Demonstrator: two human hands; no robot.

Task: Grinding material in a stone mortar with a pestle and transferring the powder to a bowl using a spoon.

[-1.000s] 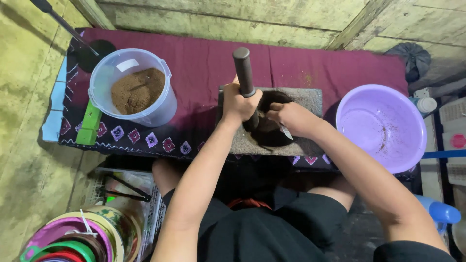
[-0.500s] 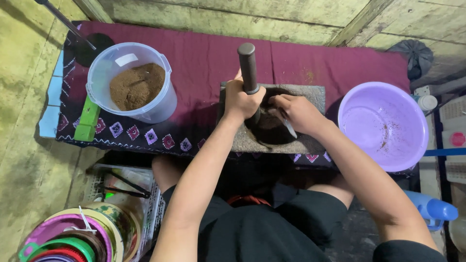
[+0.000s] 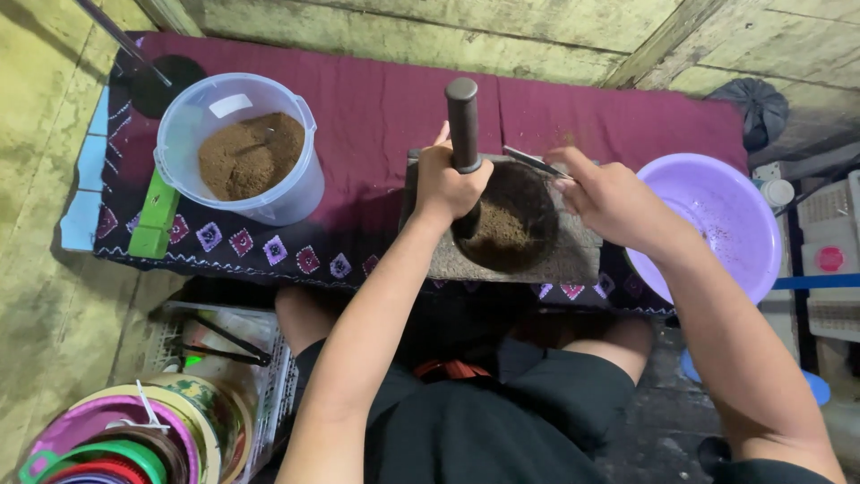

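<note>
Surface: low table (image 3: pixel 573 108) covered by a maroon cloth with a diamond-pattern border, set against rough greenish plank walls; concrete floor at frame left. Centre frame: one square stone mortar (image 3: pixel 537 255) with a round dark bowl holding brown ground powder. Left hand (image 3: pixel 448 184), arm coming up from bottom centre, grip clenched around one dark cylindrical pestle (image 3: pixel 463 116), held near upright with its lower end down in the bowl. Right hand (image 3: pixel 609 197), arm from lower right, hovers over the mortar's right rim, grip closed on one thin metal utensil (image 3: pixel 533 161) that points toward upper left; can't tell whether it's a spoon or a knife. Upper left of frame: one clear plastic bucket (image 3: pixel 305 193) partly filled with brown powder, standing on the cloth, well apart from the mortar. Right of frame: one purple plastic basin (image 3: pixel 726 215), only specks inside, just beside the mortar. Lower left corner: a stack of coloured round lids or trays (image 3: pixel 116 435), count unclear.
</note>
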